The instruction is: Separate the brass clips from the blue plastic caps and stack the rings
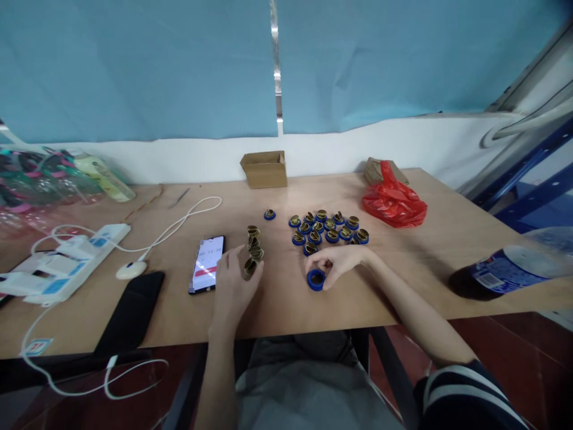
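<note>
My left hand (pixel 233 283) is closed at the near end of a short row of brass-coloured round pieces (pixel 255 253), its thumb and fingers on either side of the nearest piece. My right hand (pixel 335 264) rests on the table with thumb and fingers around a blue ring (pixel 316 286) that has a dark centre. Just beyond it stand several blue-rimmed pieces (pixel 332 237) with brass-coloured tops, grouped close together. One more blue-rimmed piece (pixel 269 214) sits apart, further back between the two hands.
A lit phone (pixel 206 266) lies left of my left hand, near a black phone-shaped object (pixel 132 310) and a white power strip (pixel 80 263) with cables. An open cardboard box (pixel 266 173) stands at the back. To the right are a red plastic bag (pixel 396 200) and a lying cola bottle (pixel 505 272).
</note>
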A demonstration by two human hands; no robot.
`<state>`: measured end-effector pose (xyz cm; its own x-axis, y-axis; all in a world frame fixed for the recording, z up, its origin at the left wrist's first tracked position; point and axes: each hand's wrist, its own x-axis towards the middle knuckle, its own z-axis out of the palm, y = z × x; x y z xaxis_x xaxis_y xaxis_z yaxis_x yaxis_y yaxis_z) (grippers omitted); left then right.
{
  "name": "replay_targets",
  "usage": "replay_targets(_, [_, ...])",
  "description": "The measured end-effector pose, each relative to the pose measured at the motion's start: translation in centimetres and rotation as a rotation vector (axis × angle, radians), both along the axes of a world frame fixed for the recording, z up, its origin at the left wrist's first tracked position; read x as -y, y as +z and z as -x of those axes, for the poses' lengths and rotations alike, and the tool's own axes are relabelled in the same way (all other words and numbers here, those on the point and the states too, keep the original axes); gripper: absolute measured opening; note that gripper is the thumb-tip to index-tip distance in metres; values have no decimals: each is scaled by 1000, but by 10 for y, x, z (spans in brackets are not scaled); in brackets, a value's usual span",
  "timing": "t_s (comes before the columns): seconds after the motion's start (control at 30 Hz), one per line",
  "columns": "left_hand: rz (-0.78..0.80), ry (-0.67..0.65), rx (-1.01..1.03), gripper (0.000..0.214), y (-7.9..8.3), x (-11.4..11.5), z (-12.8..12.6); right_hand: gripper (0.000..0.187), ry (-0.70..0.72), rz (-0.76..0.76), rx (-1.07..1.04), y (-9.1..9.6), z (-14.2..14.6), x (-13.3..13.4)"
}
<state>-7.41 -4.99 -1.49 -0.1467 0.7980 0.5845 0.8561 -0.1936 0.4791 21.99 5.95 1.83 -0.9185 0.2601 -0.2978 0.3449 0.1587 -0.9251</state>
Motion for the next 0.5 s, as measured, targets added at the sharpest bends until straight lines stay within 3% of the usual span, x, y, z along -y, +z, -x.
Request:
replay_targets(0.13, [87,13,-9,41,-26,5,11,53,-5,3,20,4,-1,0])
replay_targets(0.23, [155,11,-31,29,-33,2,14,55,-22,40,17,8,-2,0])
replay_targets(0.37, [178,-11,13,26,-27,6,10,49,-124,-10,-85,13,-1,1])
replay_targets(0.5, [149,-80,251,23,-11,14,-12,41,-358,-162,-205,14,6,3])
